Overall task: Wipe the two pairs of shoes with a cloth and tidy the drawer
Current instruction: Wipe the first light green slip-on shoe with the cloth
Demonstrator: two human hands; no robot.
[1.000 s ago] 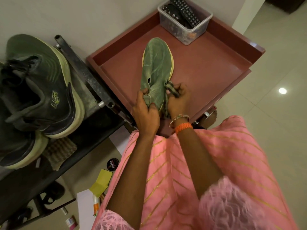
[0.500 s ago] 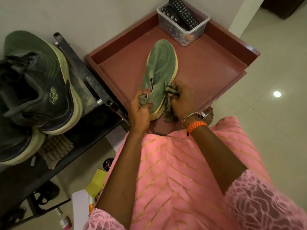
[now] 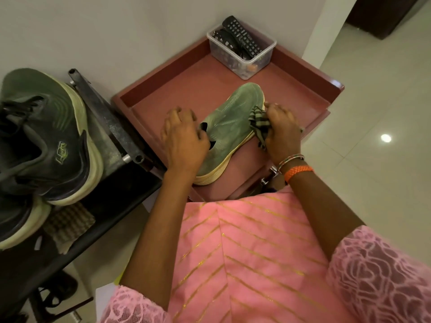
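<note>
Right hand (image 3: pixel 281 134): clenched round a checked cloth (image 3: pixel 258 123), which it presses to the toe-side edge of the green shoe (image 3: pixel 229 127).
Left hand (image 3: pixel 183 138): laid over the green shoe's heel opening with fingers curled on its collar, steadying it.
Green shoe: on its sole in the open red drawer (image 3: pixel 291 89), toe toward the wall, heel near the front edge.
Plastic box (image 3: pixel 256 64): beyond the green shoe's toe, in the drawer's far corner, holding a remote control (image 3: pixel 242 38) and other dark items.
Dark sneakers (image 3: pixel 44 134): one pair, well to the left of the green shoe, on a black shelf (image 3: pixel 112 194); a folded checked rag (image 3: pixel 67 222) lies beside them.
Progress: wiping looks to be in its middle; this shoe is in hand, and its mate is not in view.
Left to do: whether the dark pair is already wiped cannot be told; the drawer stands open with the shoe inside, so tidying appears not yet done.
</note>
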